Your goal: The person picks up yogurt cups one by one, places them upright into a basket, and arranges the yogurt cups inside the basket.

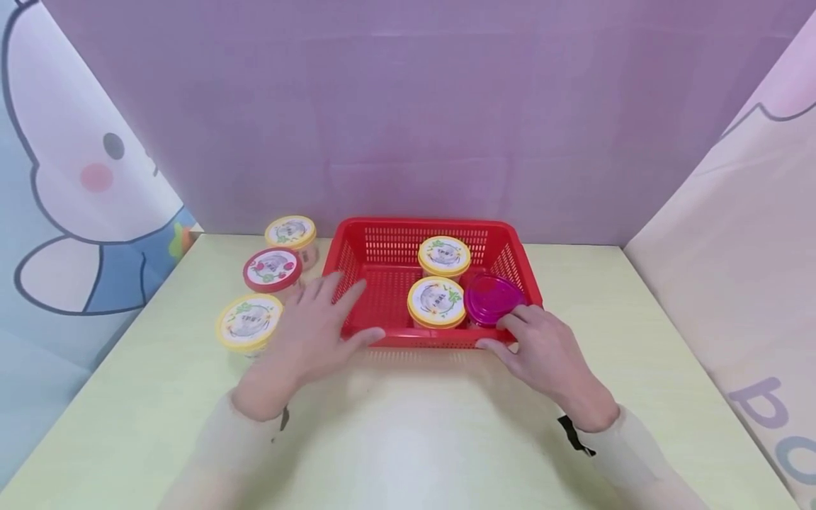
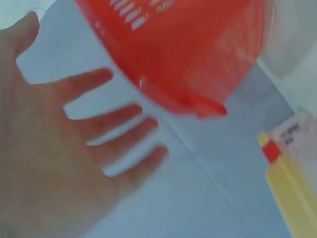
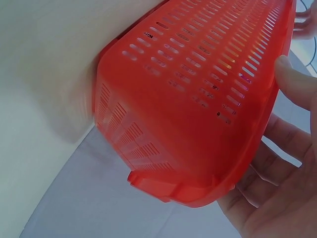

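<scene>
My right hand (image 1: pixel 545 350) grips the near right corner of a red plastic basket (image 1: pixel 408 340), thumb outside and fingers over the rim. The right wrist view shows this grip on the slotted basket (image 3: pixel 163 124) from outside. Inside, a tub with a purple lid (image 1: pixel 492 299) lies by those fingers, beside two yellow-lidded tubs, one nearer (image 1: pixel 436 302) and one farther (image 1: pixel 444 256). My left hand (image 1: pixel 312 333) hovers at the basket's left side with fingers spread, holding nothing. In the left wrist view its straight fingers (image 2: pixel 119 121) look apart from the basket (image 2: pixel 183 54).
Left of the basket stand a red-lidded tub (image 1: pixel 272 270) and two yellow-lidded ones, one nearer (image 1: pixel 248 322) and one behind (image 1: pixel 290 232). My left hand partly covers this row. A purple backdrop (image 1: pixel 421 127) rises behind the pale table (image 1: pixel 408 439), with printed cloth on both sides.
</scene>
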`<state>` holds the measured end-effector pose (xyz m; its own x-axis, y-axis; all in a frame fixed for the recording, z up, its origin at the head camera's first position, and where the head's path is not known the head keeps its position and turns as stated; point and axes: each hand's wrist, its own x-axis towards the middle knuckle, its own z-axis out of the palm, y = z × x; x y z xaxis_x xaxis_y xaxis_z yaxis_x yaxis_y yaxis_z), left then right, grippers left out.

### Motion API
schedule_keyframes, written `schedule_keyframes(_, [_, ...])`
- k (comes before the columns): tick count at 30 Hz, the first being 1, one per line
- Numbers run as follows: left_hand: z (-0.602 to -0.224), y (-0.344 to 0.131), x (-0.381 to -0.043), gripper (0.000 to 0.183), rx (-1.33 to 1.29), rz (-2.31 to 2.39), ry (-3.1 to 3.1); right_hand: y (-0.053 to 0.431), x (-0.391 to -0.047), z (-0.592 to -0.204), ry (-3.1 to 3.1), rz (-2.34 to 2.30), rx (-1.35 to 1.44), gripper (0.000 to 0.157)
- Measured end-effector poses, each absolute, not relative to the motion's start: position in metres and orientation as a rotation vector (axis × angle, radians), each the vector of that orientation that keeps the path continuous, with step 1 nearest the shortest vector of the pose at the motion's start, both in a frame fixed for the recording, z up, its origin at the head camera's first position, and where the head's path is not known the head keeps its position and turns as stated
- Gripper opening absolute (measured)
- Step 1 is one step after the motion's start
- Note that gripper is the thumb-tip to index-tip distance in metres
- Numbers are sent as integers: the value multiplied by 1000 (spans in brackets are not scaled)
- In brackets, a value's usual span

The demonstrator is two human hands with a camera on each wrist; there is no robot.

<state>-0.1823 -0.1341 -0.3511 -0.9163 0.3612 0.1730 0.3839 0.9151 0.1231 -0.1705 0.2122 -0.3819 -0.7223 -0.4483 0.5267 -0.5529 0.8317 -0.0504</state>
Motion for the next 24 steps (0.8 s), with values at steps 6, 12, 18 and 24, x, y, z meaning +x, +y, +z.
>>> schedule_keyframes(6, [-345, -164, -190, 106, -361, -308, -2983, 213, -171, -383, -2501, 285, 734, 45])
schedule_keyframes(12, [-340, -188, -193, 102, -147, -317, -3080, 212, -171, -384, -2499, 293, 735, 45])
schedule_keyframes(18, [-344, -202, -196, 101, 36, -323, -3146, 213, -171, -384, -2502, 297, 734, 44])
schedule_keyframes(24, [-343, -210, -195, 100, 184, -384, -3253, 212, -171, -384, -2511, 303, 731, 44])
